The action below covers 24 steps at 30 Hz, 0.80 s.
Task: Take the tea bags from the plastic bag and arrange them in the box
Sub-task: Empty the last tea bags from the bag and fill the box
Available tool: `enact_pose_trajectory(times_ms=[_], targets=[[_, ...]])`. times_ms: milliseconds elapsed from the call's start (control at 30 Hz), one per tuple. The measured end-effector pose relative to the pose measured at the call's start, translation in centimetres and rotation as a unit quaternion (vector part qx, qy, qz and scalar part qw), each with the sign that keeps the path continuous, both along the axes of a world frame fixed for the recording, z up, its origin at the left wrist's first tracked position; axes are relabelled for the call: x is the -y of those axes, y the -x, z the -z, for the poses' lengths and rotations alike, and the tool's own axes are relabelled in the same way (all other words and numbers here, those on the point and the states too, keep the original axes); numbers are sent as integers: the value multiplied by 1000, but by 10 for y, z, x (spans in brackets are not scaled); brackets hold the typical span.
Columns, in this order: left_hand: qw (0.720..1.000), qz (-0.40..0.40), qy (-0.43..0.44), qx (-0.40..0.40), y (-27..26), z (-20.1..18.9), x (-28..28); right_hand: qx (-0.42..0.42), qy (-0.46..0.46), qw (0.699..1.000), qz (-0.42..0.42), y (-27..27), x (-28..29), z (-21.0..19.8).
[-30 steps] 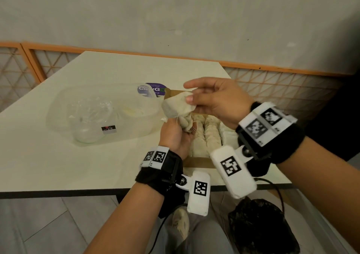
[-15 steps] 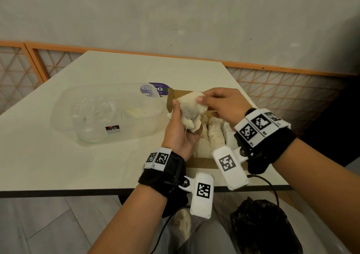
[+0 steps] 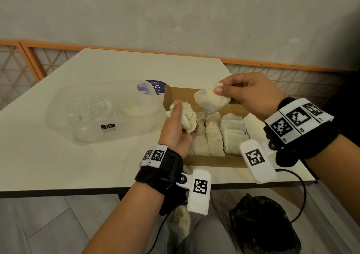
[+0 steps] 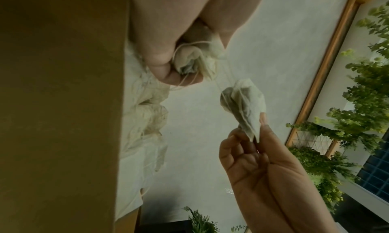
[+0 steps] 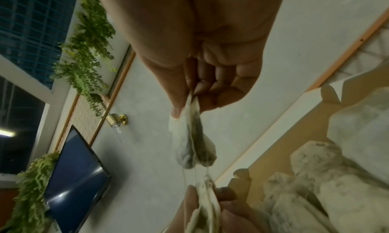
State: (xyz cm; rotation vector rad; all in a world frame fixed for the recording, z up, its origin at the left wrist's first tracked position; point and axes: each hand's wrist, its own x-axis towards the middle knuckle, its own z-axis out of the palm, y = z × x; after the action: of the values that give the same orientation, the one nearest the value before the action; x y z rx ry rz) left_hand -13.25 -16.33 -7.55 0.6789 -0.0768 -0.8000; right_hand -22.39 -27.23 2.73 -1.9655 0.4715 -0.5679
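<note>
A: We see the right hand (image 3: 251, 95) pinching one pale paper tea bag (image 3: 211, 99), now lifted away from the bunched tea bags (image 3: 186, 118) gripped in the left hand (image 3: 175, 131).

B: Our wrist views add thin strings (image 4: 226, 73) linking them, above the brown cardboard box (image 3: 210, 161).

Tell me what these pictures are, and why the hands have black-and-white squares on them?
A person is packing tea bags, wearing three cameras. The big picture comes from a camera on the head; the other two come from cameras strapped to each wrist, looking along the fingers. The squares are patterned tags on the wrist straps.

The left hand grips a bunch of tea bags. The right hand pinches one tea bag, with thin strings running between it and the bunch. Below them, on the table, sits a cardboard box with rows of tea bags in it. Beside it is a clear plastic tub with a crumpled plastic bag inside.
</note>
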Motion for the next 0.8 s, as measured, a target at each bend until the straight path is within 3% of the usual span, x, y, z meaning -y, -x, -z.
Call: enact_pose_trajectory(times_ms=[133,233,467,700,800], targets=[[998,-25,8,-57,1,-5,-2,14,38,998,38,4,11,-6],[993,-32,49,-105,1,-7,-4,-21,87,995,54,7,21,-7],[989,-29,92,-113,-5,-10,-7,-119,180,975,54,10,37,10],[987,-12,134,-93,-19,-28,-9,-164,208,961,-74,19,25,-6],[996,-3,76,-38,-21,-34,-5,-174,187,960,-114,18,20,-10]])
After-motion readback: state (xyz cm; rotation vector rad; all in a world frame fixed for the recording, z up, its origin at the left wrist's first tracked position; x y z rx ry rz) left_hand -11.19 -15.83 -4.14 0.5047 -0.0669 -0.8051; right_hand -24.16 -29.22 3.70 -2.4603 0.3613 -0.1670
